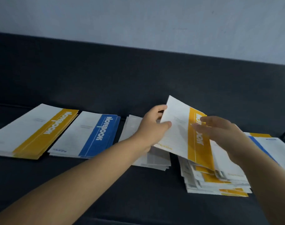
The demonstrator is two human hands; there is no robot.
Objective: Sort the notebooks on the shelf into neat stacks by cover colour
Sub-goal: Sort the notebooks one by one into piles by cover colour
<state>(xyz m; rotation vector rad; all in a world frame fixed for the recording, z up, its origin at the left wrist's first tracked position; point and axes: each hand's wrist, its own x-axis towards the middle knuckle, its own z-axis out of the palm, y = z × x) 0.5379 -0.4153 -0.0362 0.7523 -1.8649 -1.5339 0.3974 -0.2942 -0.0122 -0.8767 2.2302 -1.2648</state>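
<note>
Left hand [152, 125] pinches the yellow-band notebook [176, 132] by its far left edge, thumb on the white cover and fingers curled behind. The book is off the surface and tilted, near edge low, hanging over the gap btwn the grey stack [156, 161] and the mixed pile [216, 182]. Right hand [219, 132] is blurred; its fingers look fairly straight and spread over the yellow band, w/ no curl round an edge visible, so it reads as open and prob. just steadying the cover. Whether it actually touches can't be told. An edge pinch suits a thin, floppy book: it leaves the cover colour in view and lets the book swing across w/o dragging on its neighbours. On the dark shelf [106, 184] the sorted piles sit in a row to the left: yellow stack [33, 132] at the far end, blue stack [89, 135] just beside it, then the grey one under the left forearm. They are apart enough that colours don't mix, and the bands all face the same way for quick matching. The mixed pile and the far-right pile [271, 146] look ragged and unsorted, so the job seems approx. midway. The held book presumably belongs on the yellow stack, which means a reach across two piles.
</note>
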